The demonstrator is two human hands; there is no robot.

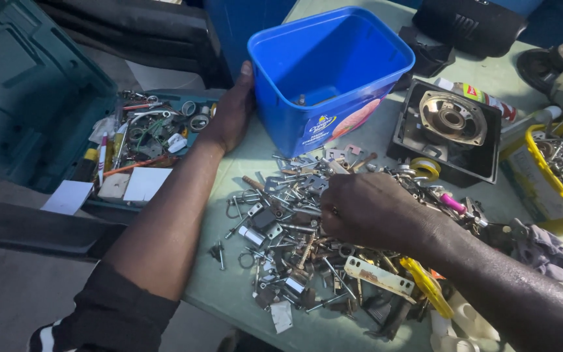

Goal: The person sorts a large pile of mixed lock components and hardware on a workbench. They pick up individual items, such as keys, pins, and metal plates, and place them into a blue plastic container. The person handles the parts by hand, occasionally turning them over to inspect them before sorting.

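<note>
Right hand [369, 212]: fingers curled down into the pile of mixed hardware [294, 248], tips hidden under the knuckles. Whether they have pinched a piece or are only raking through, I cannot tell from here. Left hand [232, 114]: palm and fingers flat against the near left wall of the blue plastic tub [330, 65], thumb up at the rim, gripping nothing, simply bracing it.

The tub stands upright on the pale green table [242, 156], just beyond the pile; its floor shows only a small item or two. The pile spreads between tub and table edge: screws, bolts, keys, brackets, a rusty flat plate [379, 275].

Judgement on method: picking would go best one piece at a time with fingertips, lifting clear before carrying it off, since the parts interlock and a tangled piece could drag neighbours off the near edge. The bracing hand is well placed; the tub is light and would slide otherwise.

Surroundings: an open teal tool case [34, 98] at left, a black motor housing [451, 127] and yellow bin [548, 189] at right.
</note>
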